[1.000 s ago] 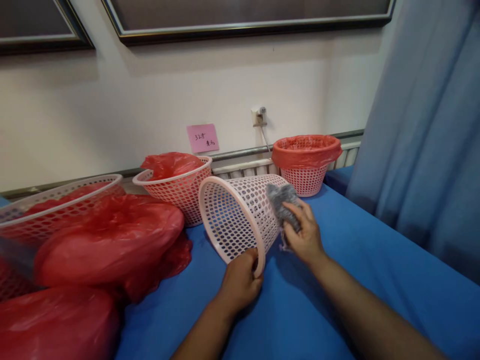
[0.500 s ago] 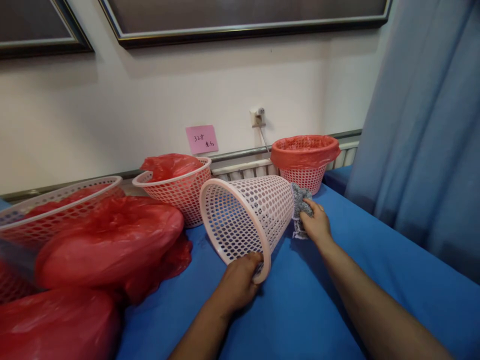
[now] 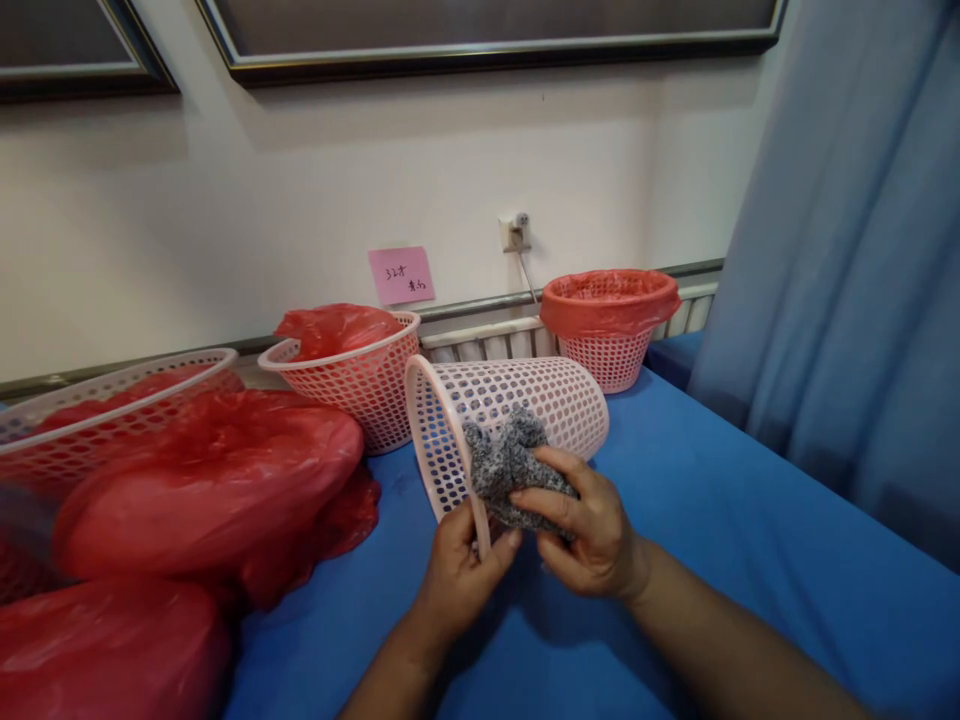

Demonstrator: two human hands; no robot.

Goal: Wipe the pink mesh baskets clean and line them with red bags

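A pale pink perforated plastic wastebasket point(image 3: 559, 395) lies on its side over the blue-covered surface, its mouth turned to the left. My left hand point(image 3: 457, 570) grips the near lower part of its rim, with the thumb outside. In my right hand point(image 3: 592, 525) is a bunched grey speckled cloth point(image 3: 510, 465), pressed against the basket's outer wall just behind the rim. Part of the rim and the fingertips behind it are hidden.
Behind stand a wastebasket lined with a red bag point(image 3: 611, 310) and another holding a loose red bag point(image 3: 375, 390). Red plastic bags point(image 3: 217, 490) heap at left beside a third basket point(image 3: 217, 365). A blue curtain point(image 3: 840, 280) hangs at right.
My right hand has brought the cloth from the basket's base leftward to its side near the rim. The basket has turned slightly, its mouth facing further left. My left hand keeps the rim.
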